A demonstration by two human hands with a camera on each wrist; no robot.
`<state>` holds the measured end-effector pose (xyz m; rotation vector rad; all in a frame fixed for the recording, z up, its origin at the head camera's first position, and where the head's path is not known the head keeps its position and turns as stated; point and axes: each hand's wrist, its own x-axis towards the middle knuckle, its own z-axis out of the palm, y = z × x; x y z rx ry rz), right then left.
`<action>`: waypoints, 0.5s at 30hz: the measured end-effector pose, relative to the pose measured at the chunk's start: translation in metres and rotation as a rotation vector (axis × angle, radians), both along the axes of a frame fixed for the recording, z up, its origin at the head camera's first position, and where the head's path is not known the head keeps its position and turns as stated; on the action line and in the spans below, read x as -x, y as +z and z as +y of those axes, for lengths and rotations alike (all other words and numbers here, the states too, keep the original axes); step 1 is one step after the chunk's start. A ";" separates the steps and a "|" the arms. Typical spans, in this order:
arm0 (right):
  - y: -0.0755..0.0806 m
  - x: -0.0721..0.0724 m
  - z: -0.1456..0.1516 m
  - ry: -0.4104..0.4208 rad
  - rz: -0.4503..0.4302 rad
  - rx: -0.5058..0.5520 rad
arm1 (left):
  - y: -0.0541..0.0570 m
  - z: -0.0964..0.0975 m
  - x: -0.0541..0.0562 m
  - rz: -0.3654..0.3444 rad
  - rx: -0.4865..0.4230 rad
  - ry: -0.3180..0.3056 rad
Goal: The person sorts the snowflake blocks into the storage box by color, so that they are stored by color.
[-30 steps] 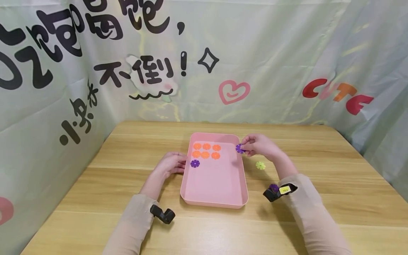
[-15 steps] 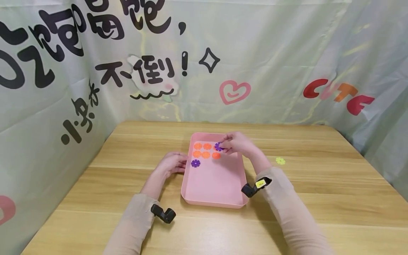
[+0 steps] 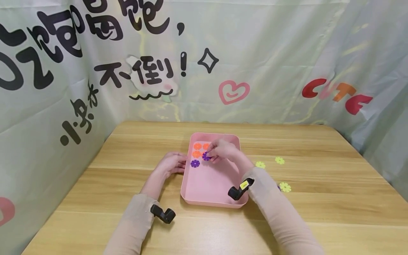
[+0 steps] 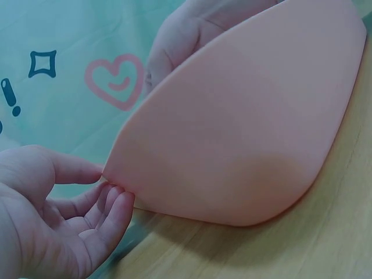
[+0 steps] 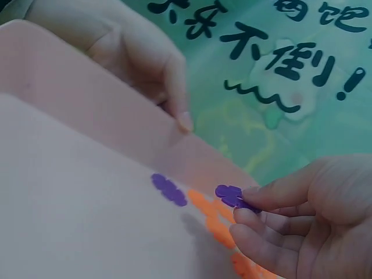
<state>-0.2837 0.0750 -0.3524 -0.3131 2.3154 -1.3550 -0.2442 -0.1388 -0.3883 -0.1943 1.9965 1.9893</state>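
Note:
My right hand [image 3: 223, 150] pinches a purple notched, flower-shaped disc [image 3: 206, 156] above the pink tray [image 3: 216, 204]. In the right wrist view, thumb and fingertips hold that disc by its edge, clear of the tray floor. A second purple disc [image 3: 195, 163] lies flat in the tray near its left wall. Behind it are several orange discs [image 3: 197, 146], partly hidden by my right hand. My left hand [image 3: 172, 163] holds the tray's left side. In the left wrist view, its thumb is at the rim and its curled fingers touch the outer wall.
Yellow-green discs [image 3: 285, 187] lie on the wooden table [image 3: 334, 170] right of the tray. A bit of purple shows beside one, mostly behind my right sleeve. A printed curtain [image 3: 271, 63] stands behind the table.
My right hand has carried the purple disc left from the tray's right rim to above the tray, next to the orange discs. My left hand has stayed at the tray's side.

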 end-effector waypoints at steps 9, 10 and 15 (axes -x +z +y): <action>-0.013 -0.002 -0.005 0.004 -0.029 -0.081 | 0.000 0.000 -0.001 -0.006 0.004 -0.010; -0.013 -0.002 -0.005 0.003 -0.023 -0.091 | 0.000 0.000 -0.001 -0.004 0.007 -0.011; -0.015 -0.003 -0.007 0.000 0.005 -0.121 | -0.001 -0.001 0.000 0.001 0.009 -0.005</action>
